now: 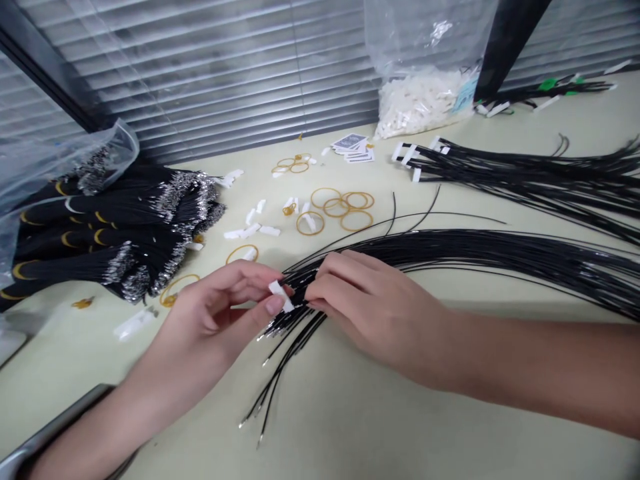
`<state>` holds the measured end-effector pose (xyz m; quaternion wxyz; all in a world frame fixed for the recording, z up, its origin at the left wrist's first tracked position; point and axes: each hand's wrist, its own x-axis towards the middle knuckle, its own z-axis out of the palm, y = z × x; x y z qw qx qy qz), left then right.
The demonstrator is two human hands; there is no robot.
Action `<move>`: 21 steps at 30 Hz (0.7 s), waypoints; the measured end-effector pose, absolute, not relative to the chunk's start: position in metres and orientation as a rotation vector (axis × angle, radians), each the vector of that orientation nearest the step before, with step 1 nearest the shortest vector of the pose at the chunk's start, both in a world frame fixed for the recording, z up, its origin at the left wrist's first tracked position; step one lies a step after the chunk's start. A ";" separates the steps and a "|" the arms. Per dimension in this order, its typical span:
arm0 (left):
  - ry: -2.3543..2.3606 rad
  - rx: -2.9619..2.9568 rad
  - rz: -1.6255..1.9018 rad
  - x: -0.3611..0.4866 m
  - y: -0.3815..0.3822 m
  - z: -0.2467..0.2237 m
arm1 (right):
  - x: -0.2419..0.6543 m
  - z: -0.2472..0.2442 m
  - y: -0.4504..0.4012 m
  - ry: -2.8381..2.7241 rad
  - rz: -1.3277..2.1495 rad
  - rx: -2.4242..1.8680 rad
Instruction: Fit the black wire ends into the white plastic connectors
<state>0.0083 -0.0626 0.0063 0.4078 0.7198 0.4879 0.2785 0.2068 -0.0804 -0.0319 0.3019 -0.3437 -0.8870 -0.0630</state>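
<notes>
Though nr blk wires (450, 250), bands (343, 199) (rubber) loose.

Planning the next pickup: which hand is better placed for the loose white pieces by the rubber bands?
Probably the left hand: nearer the white pieces, though it holds a white connector. The right hand is farther, at the black wires.
</notes>
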 end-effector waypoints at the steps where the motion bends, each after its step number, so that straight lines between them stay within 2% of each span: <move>1: 1.223 1.811 0.706 0.009 -0.063 0.007 | 0.207 -0.032 -0.080 -2.347 -0.179 -0.907; 21: 1.100 1.819 0.709 0.010 -0.063 0.005 | 0.206 -0.033 -0.081 -2.272 0.030 -0.857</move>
